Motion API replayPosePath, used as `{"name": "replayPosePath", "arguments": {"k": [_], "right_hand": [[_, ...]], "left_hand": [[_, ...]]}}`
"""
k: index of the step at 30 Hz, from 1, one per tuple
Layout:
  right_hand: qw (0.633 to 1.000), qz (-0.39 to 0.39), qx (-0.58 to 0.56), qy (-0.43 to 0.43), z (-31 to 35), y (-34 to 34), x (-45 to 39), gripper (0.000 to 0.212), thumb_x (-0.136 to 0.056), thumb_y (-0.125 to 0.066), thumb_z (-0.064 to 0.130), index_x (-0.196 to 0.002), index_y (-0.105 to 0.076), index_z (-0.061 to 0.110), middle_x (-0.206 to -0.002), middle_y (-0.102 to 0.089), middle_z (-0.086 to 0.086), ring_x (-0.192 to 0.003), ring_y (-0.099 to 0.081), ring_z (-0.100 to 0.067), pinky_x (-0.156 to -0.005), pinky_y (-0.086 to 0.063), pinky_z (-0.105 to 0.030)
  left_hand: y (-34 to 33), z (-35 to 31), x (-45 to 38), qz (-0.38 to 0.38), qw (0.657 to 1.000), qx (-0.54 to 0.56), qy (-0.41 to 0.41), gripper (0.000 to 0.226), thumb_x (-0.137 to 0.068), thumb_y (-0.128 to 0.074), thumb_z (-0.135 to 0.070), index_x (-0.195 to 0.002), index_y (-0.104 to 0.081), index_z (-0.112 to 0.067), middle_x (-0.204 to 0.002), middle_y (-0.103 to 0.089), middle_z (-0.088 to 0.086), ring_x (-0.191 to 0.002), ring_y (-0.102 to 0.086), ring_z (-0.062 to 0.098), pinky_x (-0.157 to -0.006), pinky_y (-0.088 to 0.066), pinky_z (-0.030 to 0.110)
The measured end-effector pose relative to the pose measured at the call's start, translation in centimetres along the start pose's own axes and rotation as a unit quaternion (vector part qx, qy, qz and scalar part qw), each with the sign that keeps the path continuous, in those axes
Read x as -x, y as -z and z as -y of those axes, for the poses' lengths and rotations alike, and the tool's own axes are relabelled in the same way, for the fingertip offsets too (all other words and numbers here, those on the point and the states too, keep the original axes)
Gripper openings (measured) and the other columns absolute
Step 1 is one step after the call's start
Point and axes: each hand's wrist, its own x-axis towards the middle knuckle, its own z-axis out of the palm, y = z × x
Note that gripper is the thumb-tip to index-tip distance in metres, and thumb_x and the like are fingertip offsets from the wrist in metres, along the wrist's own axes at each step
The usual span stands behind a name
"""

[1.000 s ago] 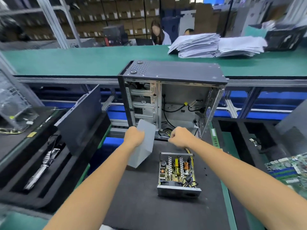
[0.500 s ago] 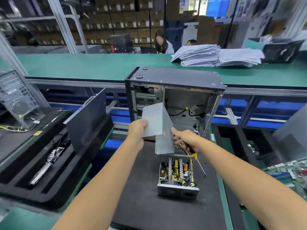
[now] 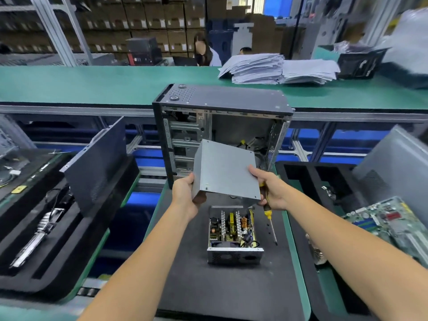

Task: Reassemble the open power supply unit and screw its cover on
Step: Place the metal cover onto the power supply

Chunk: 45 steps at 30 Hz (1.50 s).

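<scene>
Both hands hold the grey cover [image 3: 225,169] tilted above the open power supply [image 3: 234,237], left hand [image 3: 185,195] gripping one edge; right hand [image 3: 269,188] pinching the other with a screwdriver [image 3: 268,216] tucked in, ready for the screws.

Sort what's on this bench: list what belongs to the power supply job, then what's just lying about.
Job: grey sheet-metal cover in both hands; open power supply unit; yellow-handled screwdriver.

Lying about: black open computer case; green circuit board; stacked white papers; dark side panel.
</scene>
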Motion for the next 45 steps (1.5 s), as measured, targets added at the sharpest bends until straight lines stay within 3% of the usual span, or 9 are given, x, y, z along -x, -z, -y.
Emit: {"name": "replayPosePath", "arguments": {"k": [5, 10, 14, 17, 23, 28, 33, 37, 45], "right_hand": [[0.997, -0.026, 0.067, 0.0, 0.3, 0.6, 0.9, 0.053, -0.056, -0.071, 0.072, -0.063, -0.071, 0.02, -0.051, -0.051, 0.005, -0.038, -0.034, -0.008, -0.035, -0.021, -0.016], [0.987, -0.092, 0.127, -0.027, 0.9, 1.0, 1.3, 0.061, -0.062, -0.072, 0.071, -0.083, -0.052, 0.017, -0.05, -0.037, 0.006, -0.04, -0.03, -0.009, -0.036, -0.019, -0.018], [0.98, -0.098, 0.169, -0.043, 0.9, 1.4, 1.5, 0.053, -0.069, -0.067, 0.071, -0.072, -0.052, 0.02, -0.044, -0.047, 0.009, -0.039, -0.031, -0.007, -0.035, -0.021, -0.018], [0.96, -0.077, 0.255, -0.086, 1.0, 1.6, 1.7, 0.071, -0.064, -0.063, 0.079, -0.086, -0.06, 0.012, -0.075, -0.064, 0.005, -0.042, -0.032, -0.007, -0.038, -0.024, -0.019], [0.835, -0.166, 0.523, 0.046, 5.5, 2.1, 1.5, 0.065, -0.071, -0.066, 0.07, -0.067, -0.05, 0.007, -0.065, -0.045, -0.007, -0.053, -0.04, -0.017, -0.054, -0.031, -0.026], [0.793, -0.034, 0.603, 0.082, 8.1, -0.7, 0.4, 0.061, -0.065, -0.069, 0.073, -0.093, -0.071, 0.018, -0.091, -0.068, 0.006, -0.082, -0.063, -0.014, -0.073, -0.054, -0.032], [0.74, 0.034, 0.662, 0.115, 7.4, -2.7, -2.2, 0.05, -0.067, -0.074, 0.064, -0.09, -0.068, 0.021, -0.082, -0.064, 0.01, -0.076, -0.059, -0.008, -0.066, -0.047, -0.025], [0.758, 0.102, 0.638, 0.087, 8.3, -2.1, -2.5, 0.039, -0.069, -0.077, 0.058, -0.088, -0.073, 0.024, -0.085, -0.069, 0.014, -0.08, -0.061, -0.005, -0.076, -0.05, -0.027], [0.81, 0.195, 0.545, -0.089, 7.3, -2.3, -4.0, 0.036, -0.077, -0.072, 0.053, -0.083, -0.068, 0.017, -0.066, -0.048, -0.003, -0.052, -0.035, -0.016, -0.044, -0.026, -0.025]], "left_hand": [[-0.4, 0.6, -0.5, 0.014, 0.982, -0.189, 0.005, 0.035, -0.099, -0.04, -0.04, -0.075, -0.058, -0.022, -0.05, -0.051, -0.007, -0.039, -0.039, 0.009, -0.04, -0.029, 0.018], [-0.1, 0.4, -1.2, 0.076, 0.958, -0.276, 0.021, 0.066, -0.083, -0.033, -0.081, -0.09, -0.071, -0.028, -0.079, -0.073, -0.003, -0.061, -0.065, 0.014, -0.06, -0.047, 0.026], [0.6, 0.4, -1.7, 0.12, 0.941, -0.311, 0.058, 0.061, -0.074, -0.06, -0.075, -0.113, -0.067, -0.029, -0.104, -0.074, -0.003, -0.093, -0.072, 0.018, -0.08, -0.057, 0.036], [1.3, 0.6, -2.4, 0.109, 0.936, -0.328, 0.059, 0.071, -0.065, -0.072, -0.07, -0.12, -0.065, -0.026, -0.109, -0.073, -0.003, -0.103, -0.068, 0.021, -0.096, -0.05, 0.042], [2.3, -0.3, -3.3, 0.132, 0.905, -0.397, 0.08, 0.065, -0.059, -0.078, -0.064, -0.102, -0.069, -0.017, -0.087, -0.074, 0.002, -0.07, -0.069, 0.018, -0.054, -0.051, 0.026], [1.5, -0.7, -4.1, 0.202, 0.873, -0.419, 0.147, 0.058, -0.064, -0.08, -0.052, -0.104, -0.068, -0.013, -0.082, -0.074, 0.003, -0.063, -0.069, 0.016, -0.047, -0.048, 0.02], [0.4, -0.9, -4.9, 0.242, 0.827, -0.475, 0.18, 0.066, -0.068, -0.074, -0.055, -0.116, -0.064, -0.012, -0.076, -0.069, -0.001, -0.06, -0.064, 0.013, -0.046, -0.046, 0.021], [0.3, -1.7, -5.5, 0.275, 0.801, -0.49, 0.204, 0.074, -0.062, -0.078, -0.051, -0.121, -0.064, -0.01, -0.109, -0.067, 0.01, -0.095, -0.061, 0.025, -0.082, -0.047, 0.032], [-3.3, -3.3, -6.7, 0.37, 0.677, -0.605, 0.196, 0.041, -0.073, -0.075, -0.032, -0.101, -0.07, -0.003, -0.098, -0.071, 0.009, -0.081, -0.069, 0.017, -0.073, -0.055, 0.025]]}}
